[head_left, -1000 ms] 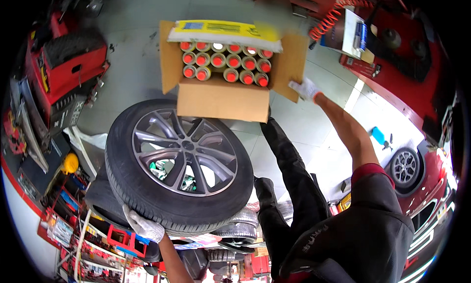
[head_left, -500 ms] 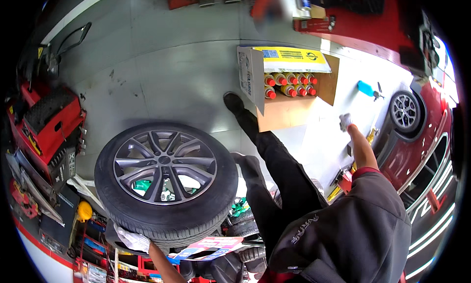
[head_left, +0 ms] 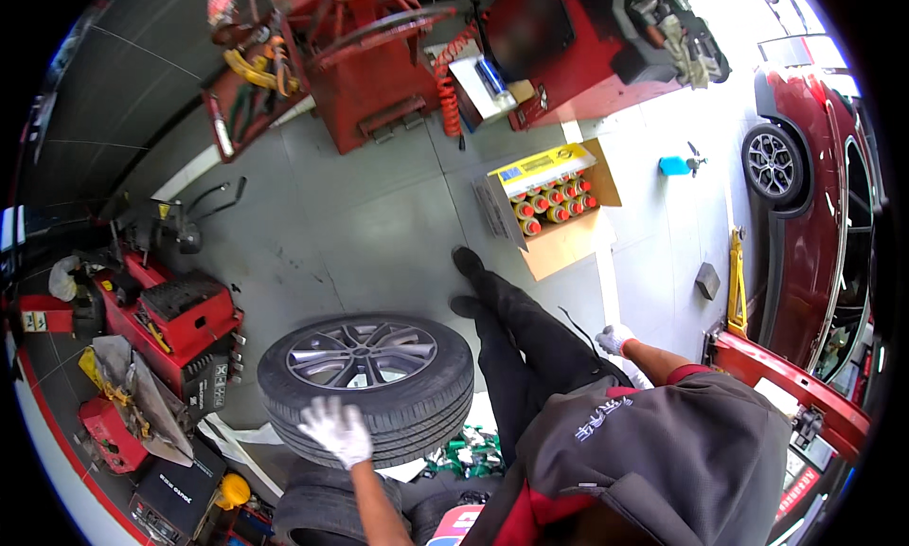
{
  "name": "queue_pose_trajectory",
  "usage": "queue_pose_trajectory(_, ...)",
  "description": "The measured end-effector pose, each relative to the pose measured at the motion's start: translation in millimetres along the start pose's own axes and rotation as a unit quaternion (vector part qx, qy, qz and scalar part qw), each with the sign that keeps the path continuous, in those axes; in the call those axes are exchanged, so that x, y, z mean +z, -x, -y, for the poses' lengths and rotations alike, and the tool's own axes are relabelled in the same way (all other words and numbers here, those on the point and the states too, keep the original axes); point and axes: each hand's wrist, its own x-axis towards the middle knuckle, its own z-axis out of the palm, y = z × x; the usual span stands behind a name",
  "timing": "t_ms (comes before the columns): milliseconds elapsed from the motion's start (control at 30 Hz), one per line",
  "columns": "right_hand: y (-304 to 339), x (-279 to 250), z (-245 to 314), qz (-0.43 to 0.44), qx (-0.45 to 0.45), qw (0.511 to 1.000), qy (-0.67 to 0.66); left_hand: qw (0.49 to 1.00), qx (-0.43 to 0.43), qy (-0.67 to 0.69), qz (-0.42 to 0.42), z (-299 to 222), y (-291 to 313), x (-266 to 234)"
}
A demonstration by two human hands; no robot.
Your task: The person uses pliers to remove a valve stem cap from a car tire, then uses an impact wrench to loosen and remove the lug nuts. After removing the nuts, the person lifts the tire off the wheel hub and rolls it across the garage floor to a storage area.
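A car wheel [head_left: 365, 442], a black tyre on a grey multi-spoke alloy rim [head_left: 360, 353], lies tilted with its face up at my left. Against its near tread my left hand [head_left: 336, 430], in a white glove, is open with the fingers spread. Whether the palm presses on the rubber I cannot tell. My right hand [head_left: 615, 339], also gloved in white, hangs beside my right hip with its fingers curled; nothing shows in it. Just below the wheel, more black tyres [head_left: 327, 508] are partly hidden by my left forearm.
An open carton [head_left: 559, 243] of red-capped cans sits ahead on the tiled floor. Red workshop machines [head_left: 365, 82] stand at the far side, a red toolbox-like unit [head_left: 189, 309] at left. A dark red car [head_left: 814, 290], yellow jack-like bar [head_left: 737, 281] and blue bottle [head_left: 674, 165] are at right.
My view has shifted, bringing more of the far machines in. My left hand has gone from the tyre's lower edge to its near tread, fingers spreading. My right hand has come in towards my hip.
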Motion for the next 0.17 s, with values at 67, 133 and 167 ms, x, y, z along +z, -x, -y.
queue_pose_trajectory(67, 18, -26, 5, -0.007, 0.014, 0.998, -0.059, 0.996, -0.05, -0.007, 0.068, -26, 9, -13)
queue_pose_trajectory(133, 2, -40, -14, -0.032, -0.008, 0.977, -0.212, 0.998, -0.037, 0.034, 0.029, -18, 17, -14)
queue_pose_trajectory(167, 3, -47, -17, -0.049, -0.021, 0.968, -0.247, 0.998, -0.031, 0.037, 0.029, -18, 17, -19)
